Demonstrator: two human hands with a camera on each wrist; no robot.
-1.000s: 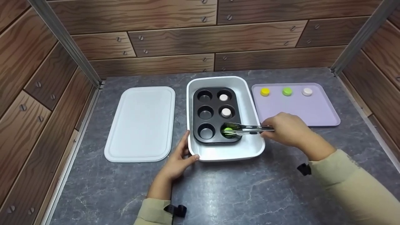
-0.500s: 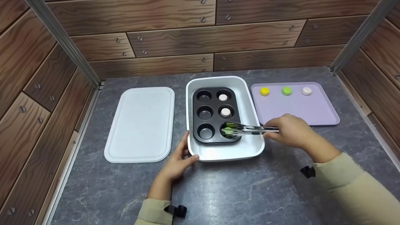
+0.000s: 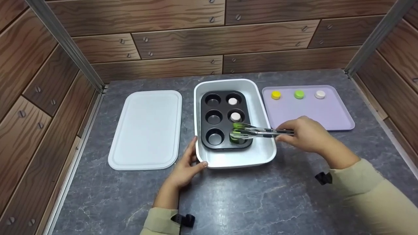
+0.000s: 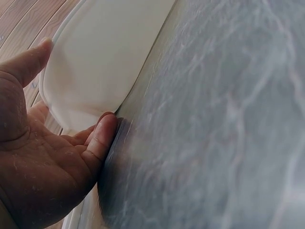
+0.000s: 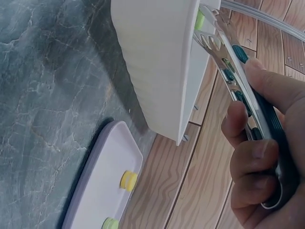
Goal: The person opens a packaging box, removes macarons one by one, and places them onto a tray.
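Observation:
My right hand [image 3: 305, 135] grips metal tongs [image 3: 266, 134] with dark handles, seen close up in the right wrist view. A small green round piece [image 5: 199, 20] shows between the tong tips, over the front right cup of a black muffin tin [image 3: 225, 143]. White round pieces sit in the two cups behind it, one in the middle right cup [image 3: 235, 117]. The tin stands in a white rectangular pan [image 3: 241, 160]. My left hand [image 3: 183, 171] rests against the pan's front left corner, thumb at the front, fingers along the side.
A lilac tray [image 3: 313, 112] stands to the right, with a yellow piece [image 3: 276, 95], a green one and a white one along its back edge. A flat white lid [image 3: 147, 130] lies left of the pan. Wood-patterned walls [image 3: 183, 42] enclose the table.
The tong tips have come up from the front right cup, with green showing between them. My right hand has shifted slightly right. My left hand has stayed on the pan.

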